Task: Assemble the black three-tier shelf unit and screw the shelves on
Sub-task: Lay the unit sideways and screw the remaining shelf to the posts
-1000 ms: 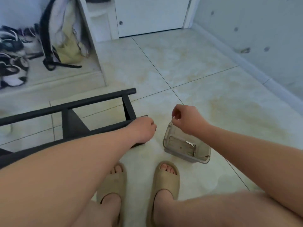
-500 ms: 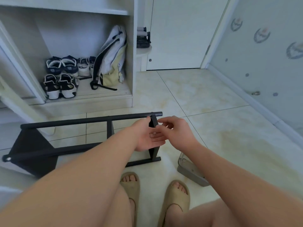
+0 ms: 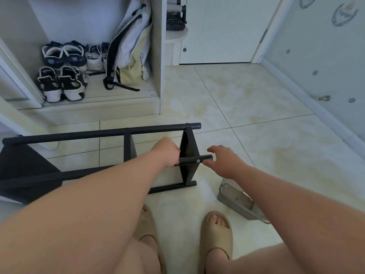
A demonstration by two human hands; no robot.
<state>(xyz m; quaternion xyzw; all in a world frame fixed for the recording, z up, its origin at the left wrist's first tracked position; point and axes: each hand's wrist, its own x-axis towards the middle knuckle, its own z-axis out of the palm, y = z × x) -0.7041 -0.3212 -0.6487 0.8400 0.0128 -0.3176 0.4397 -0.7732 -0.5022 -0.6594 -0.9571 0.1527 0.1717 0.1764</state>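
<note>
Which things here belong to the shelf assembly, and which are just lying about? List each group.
Job in hand:
shelf unit, on its side
pole with screw
left hand, gripping the pole
right hand, at the pole's end
clear box, probably for parts

Lying about:
shoes in the cupboard
backpack beside them

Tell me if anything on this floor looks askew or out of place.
The black shelf unit lies on its side on the tiles, left hand gripping one rod, which suits assembly. The clear plastic box sits skewed to the tile lines. Nothing looks spilled or damaged.
</note>
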